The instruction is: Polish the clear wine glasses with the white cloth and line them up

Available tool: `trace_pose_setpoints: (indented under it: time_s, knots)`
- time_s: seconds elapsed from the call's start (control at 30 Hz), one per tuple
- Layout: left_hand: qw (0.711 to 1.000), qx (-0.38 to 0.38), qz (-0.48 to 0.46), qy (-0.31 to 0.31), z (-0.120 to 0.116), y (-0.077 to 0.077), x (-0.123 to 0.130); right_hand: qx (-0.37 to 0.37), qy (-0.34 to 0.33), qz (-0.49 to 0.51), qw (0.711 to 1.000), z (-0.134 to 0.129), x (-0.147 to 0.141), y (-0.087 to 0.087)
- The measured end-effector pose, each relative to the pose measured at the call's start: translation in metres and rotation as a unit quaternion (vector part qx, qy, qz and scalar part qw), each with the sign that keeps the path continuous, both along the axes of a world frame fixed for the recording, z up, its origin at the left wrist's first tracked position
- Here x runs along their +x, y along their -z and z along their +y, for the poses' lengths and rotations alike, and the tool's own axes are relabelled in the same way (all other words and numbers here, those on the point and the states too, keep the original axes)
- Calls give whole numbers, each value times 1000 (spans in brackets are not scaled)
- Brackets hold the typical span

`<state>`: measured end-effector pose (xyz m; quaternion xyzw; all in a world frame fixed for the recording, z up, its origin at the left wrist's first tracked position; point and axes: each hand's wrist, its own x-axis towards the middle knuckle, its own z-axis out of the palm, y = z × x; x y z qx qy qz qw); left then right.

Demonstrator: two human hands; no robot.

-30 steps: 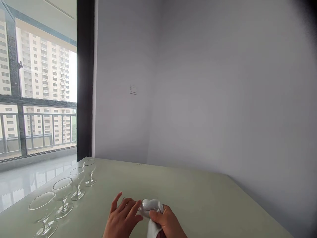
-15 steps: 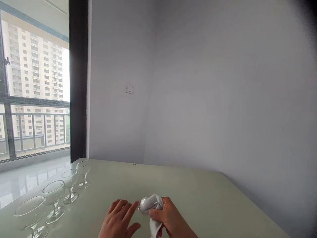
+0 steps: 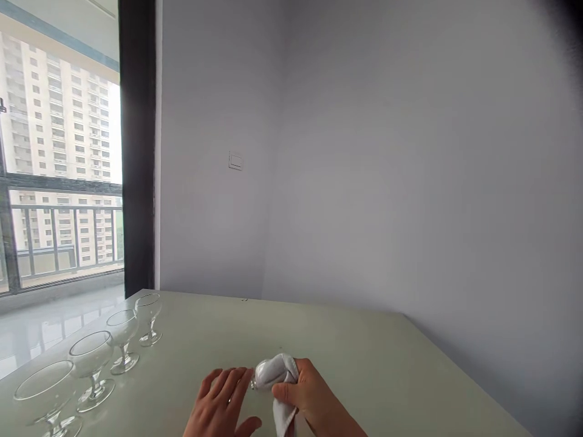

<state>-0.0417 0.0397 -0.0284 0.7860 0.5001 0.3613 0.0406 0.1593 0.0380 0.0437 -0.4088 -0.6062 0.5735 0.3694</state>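
Observation:
My right hand [image 3: 310, 391] is closed around a pale grey cloth [image 3: 279, 370], whose loose end hangs down below the fingers. Out of the cloth's left side shows part of a clear glass [image 3: 260, 375]; most of it is covered, and it seems to lie with its stem end toward the left. Close beside that end is my left hand [image 3: 223, 400], its fingers stretched out and its thumb apart. Whether the fingertips touch the glass I cannot tell.
Several clear stemmed glasses stand upright in a row along the left side of the pale green table [image 3: 364, 358]; the nearest glass [image 3: 48, 388] is cut by the lower frame edge. Grey walls [image 3: 387, 182] rise behind, with a window [image 3: 59, 170] at left.
My view has turned slightly right, so the row of glasses sits further left. The left hand's fingers have straightened and drawn closer together. The right hand keeps its grip on the cloth.

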Motion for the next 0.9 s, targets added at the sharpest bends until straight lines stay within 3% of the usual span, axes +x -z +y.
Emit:
trace_pose_setpoints:
  time_s: [0.07,0.13,0.23,0.3,0.37,0.4,0.47,0.57,0.67,0.77,0.9]
  knots:
    - [994,81,62,-32,0,0,-5,-39,19,23,999,4,-10,11]
    - [994,73,77,-37,1,2,-9,-47,35,14,998,1,-14,15]
    - [997,-73,15,17,6,7,-10,-27,-1,-51,998,-10,-3,5]
    - [973,-203,-44,96,9,11,-6,-11,-37,-84,996,-15,8,-3]
    - [959,-240,-52,139,10,13,-3,0,-47,-92,995,-14,14,-5]
    - [972,-198,-31,125,9,13,-2,5,-36,-83,996,-11,14,-2]
    - [997,-21,47,57,7,11,-2,-6,-5,-28,1000,-1,5,10]
    - [963,222,151,-30,2,3,-7,-90,48,95,990,12,-16,33]
    - [941,282,183,-43,2,-3,-12,-141,54,134,979,14,-28,45]
    - [962,238,132,9,5,-2,-16,-106,37,78,991,5,-24,35]
    - [997,35,-27,59,7,-5,-16,-29,27,-106,994,-15,-3,1]
